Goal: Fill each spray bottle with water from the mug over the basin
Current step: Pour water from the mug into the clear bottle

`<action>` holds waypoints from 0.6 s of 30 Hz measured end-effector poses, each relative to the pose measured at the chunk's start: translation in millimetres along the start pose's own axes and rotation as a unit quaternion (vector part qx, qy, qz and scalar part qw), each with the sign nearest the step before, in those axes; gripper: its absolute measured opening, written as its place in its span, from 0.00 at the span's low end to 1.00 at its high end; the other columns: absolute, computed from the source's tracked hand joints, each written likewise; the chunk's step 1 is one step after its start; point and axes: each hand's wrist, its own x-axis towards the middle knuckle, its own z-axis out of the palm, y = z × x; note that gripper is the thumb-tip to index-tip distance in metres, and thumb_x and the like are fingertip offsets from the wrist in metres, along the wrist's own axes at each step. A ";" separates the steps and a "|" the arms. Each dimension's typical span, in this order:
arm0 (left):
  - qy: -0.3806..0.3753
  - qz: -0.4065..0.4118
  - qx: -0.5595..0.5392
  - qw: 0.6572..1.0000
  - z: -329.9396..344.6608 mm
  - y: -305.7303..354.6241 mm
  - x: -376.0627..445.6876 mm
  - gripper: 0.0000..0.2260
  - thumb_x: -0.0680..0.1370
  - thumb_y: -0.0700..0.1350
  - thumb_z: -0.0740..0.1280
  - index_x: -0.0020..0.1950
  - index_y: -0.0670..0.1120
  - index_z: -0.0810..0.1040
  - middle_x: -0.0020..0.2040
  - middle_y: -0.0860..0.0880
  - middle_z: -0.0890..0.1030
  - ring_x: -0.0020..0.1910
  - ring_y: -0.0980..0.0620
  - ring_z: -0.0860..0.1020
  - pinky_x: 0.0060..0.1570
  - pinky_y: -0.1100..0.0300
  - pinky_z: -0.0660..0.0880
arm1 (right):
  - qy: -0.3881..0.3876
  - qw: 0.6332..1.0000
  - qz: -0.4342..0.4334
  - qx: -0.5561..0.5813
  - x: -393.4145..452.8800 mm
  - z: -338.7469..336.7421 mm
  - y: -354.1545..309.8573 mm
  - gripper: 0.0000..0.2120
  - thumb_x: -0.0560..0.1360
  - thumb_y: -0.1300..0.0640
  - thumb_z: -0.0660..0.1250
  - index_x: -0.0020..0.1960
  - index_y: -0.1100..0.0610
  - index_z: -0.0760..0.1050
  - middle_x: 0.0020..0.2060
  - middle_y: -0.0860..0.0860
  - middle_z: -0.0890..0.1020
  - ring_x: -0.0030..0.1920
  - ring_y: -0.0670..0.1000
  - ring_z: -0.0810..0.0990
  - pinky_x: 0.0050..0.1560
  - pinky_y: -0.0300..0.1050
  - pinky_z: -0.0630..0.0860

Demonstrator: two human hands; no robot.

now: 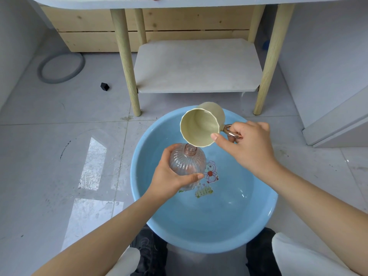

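Over the basin (264,212) your left hand (169,176) grips the spray bottle (187,166) neck-up, directly beneath the tipped mug (201,124) whose handle your right hand (249,144) pinches.

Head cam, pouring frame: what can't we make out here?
- Water level in the clear bottle: the left hand covers its lower part and the glass is see-through.
- Any stream from the mug: the mug's lip hides the bottle mouth; too faint to tell.
- Mug handle: mostly wrapped by the right hand.
- Tabletop: cut off by the top edge.
- Near rim of the basin: flanked by knees and shoes.
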 end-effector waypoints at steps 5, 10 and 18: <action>-0.001 0.002 -0.005 1.000 -0.3 1.2 -1.7 0.35 0.59 0.43 0.82 0.60 0.57 0.70 0.55 0.61 0.77 0.53 0.69 0.75 0.47 0.77 0.69 | 0.063 0.993 -0.088 -0.048 -1.6 2.5 2.8 0.22 0.67 0.36 0.64 0.29 0.51 0.63 0.22 0.41 0.64 0.31 0.48 0.68 0.46 0.42 0.57; -0.003 0.004 -0.005 1.000 -0.7 1.3 -1.8 0.34 0.60 0.43 0.82 0.58 0.59 0.69 0.55 0.61 0.77 0.53 0.69 0.75 0.47 0.78 0.69 | 0.100 0.983 -0.135 -0.070 -3.1 1.4 0.3 0.21 0.67 0.39 0.66 0.29 0.53 0.65 0.24 0.38 0.62 0.31 0.46 0.65 0.47 0.44 0.58; -0.008 0.006 -0.008 1.000 -0.4 -1.9 -0.3 0.36 0.58 0.46 0.83 0.60 0.59 0.69 0.58 0.59 0.77 0.57 0.64 0.75 0.50 0.76 0.70 | 0.130 0.971 -0.172 -0.106 -2.1 -1.0 -2.2 0.21 0.68 0.41 0.67 0.28 0.55 0.65 0.26 0.39 0.59 0.31 0.50 0.68 0.47 0.44 0.57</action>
